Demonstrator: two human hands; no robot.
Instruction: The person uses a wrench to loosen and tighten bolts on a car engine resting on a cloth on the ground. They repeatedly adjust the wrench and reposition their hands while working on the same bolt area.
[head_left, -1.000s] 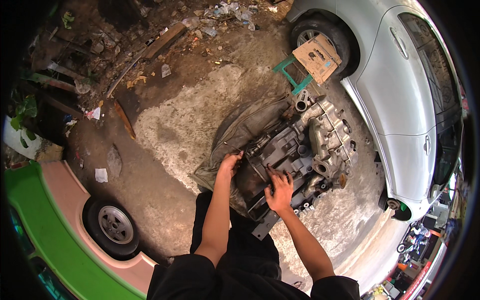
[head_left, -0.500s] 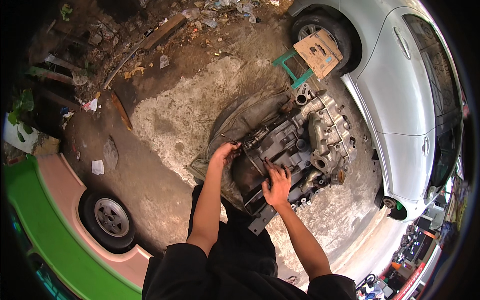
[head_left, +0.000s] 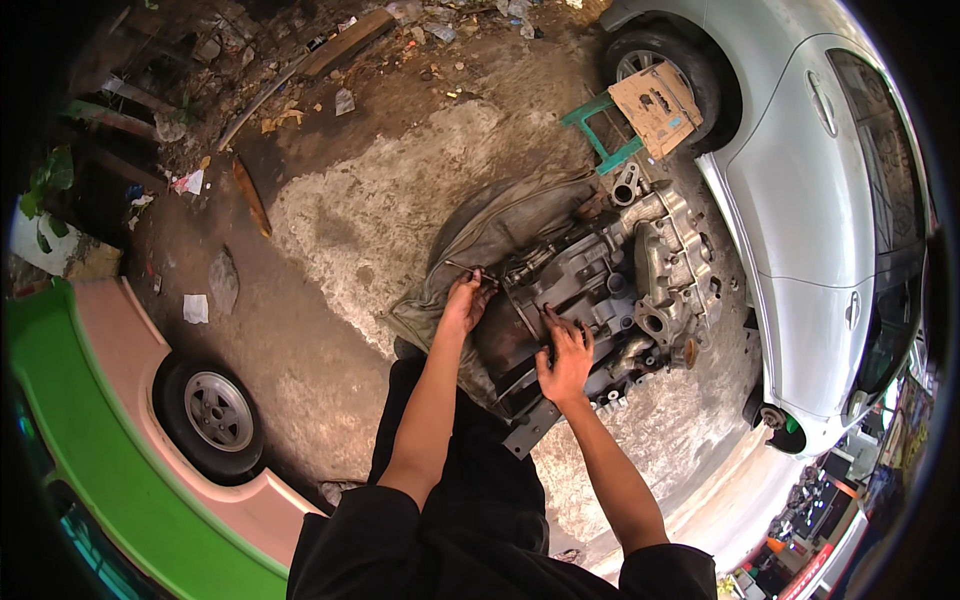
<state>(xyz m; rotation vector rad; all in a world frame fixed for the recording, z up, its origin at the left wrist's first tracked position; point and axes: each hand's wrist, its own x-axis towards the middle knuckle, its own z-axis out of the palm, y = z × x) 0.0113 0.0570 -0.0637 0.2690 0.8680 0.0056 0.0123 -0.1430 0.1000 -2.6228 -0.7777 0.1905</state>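
A greasy car engine (head_left: 575, 285) lies on its side before me, dark block to the left and silvery cylinder head (head_left: 665, 250) to the right. At the block's left end, my left hand (head_left: 468, 302) is closed around a slim metal rod-like tool (head_left: 460, 266), held against the block's edge. Its working end is hidden by the fingers and the engine. My right hand (head_left: 566, 356) rests open on the block, fingers spread over the dark casing. A dirty cloth-like cover (head_left: 480, 235) lies beneath and beyond the engine's left end.
Beyond the engine, a green-legged stool (head_left: 605, 135) bears a cardboard-coloured board (head_left: 655, 103) with small parts. A silver car (head_left: 790, 180) stands to the right. At the lower left is a green and pink vehicle (head_left: 110, 370) with its wheel (head_left: 212, 412). Rubbish and planks (head_left: 345, 45) litter the far ground.
The view has shifted a little. My left hand's tool has swung and shows more clearly past the fingers. My right hand stays on the block, its fingers slightly moved.
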